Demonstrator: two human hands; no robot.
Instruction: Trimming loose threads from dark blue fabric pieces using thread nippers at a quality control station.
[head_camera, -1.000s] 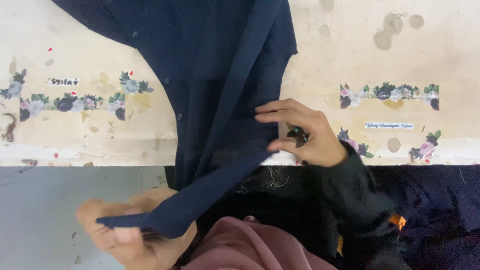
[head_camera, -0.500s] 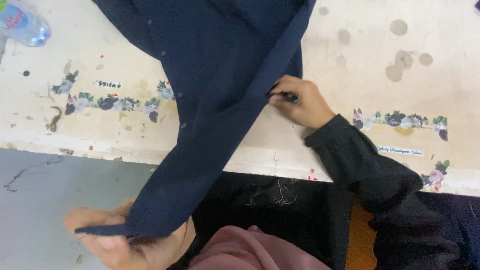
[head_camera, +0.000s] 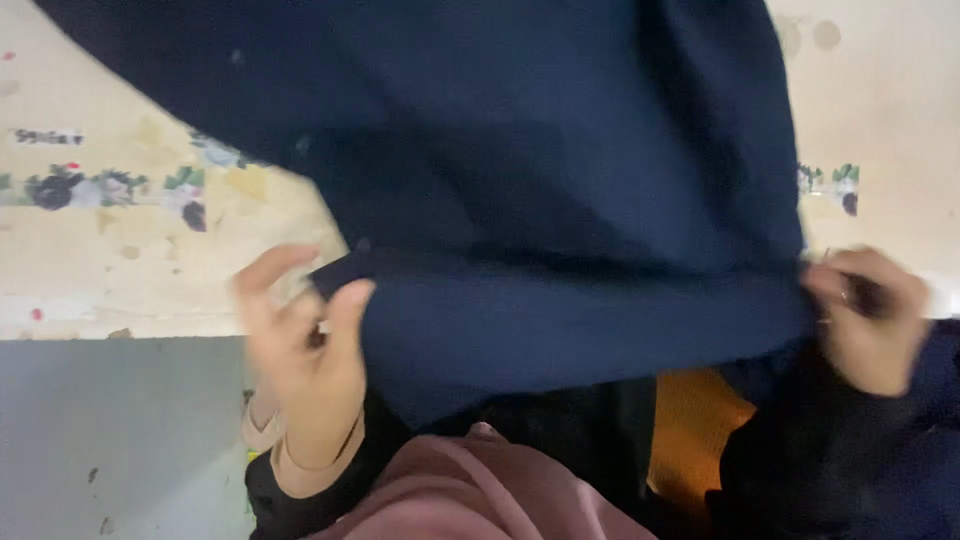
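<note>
1. Change since half a second ago: the navy fabric (head_camera: 560, 230) no longer runs as a narrow diagonal strip from the tabletop down to the left hand. It now spreads wide across most of the view, its lower edge stretched roughly level between the two hands.
2. Left hand (head_camera: 305, 360): has come up from the bottom of the view to the tabletop edge. Thumb and fingers are pinched on the left end of the fabric's lower edge, with the index finger raised.
3. Right hand (head_camera: 868, 315): has moved well to the right. Its fingers are closed on the right end of the same edge; a small dark object may sit between them, too blurred to tell.
4. Judgement: the piece appears to be drawn out flat along its hem, so the work has passed from handling a strip to spreading the full width.
5. Fabric location: held above the tabletop (head_camera: 120, 270) near its front edge, hiding most of the surface.
6. Labels and signs: a floral printed band (head_camera: 110, 188) runs along the cream tabletop at left and reappears as a short piece (head_camera: 828, 185) at right. A small pale label (head_camera: 48, 136) with dark print sits above the left band.
7. Also in view: grey floor (head_camera: 110, 430) at lower left, pink cloth (head_camera: 470, 495) at bottom centre, an orange patch (head_camera: 695, 425) under the fabric.
</note>
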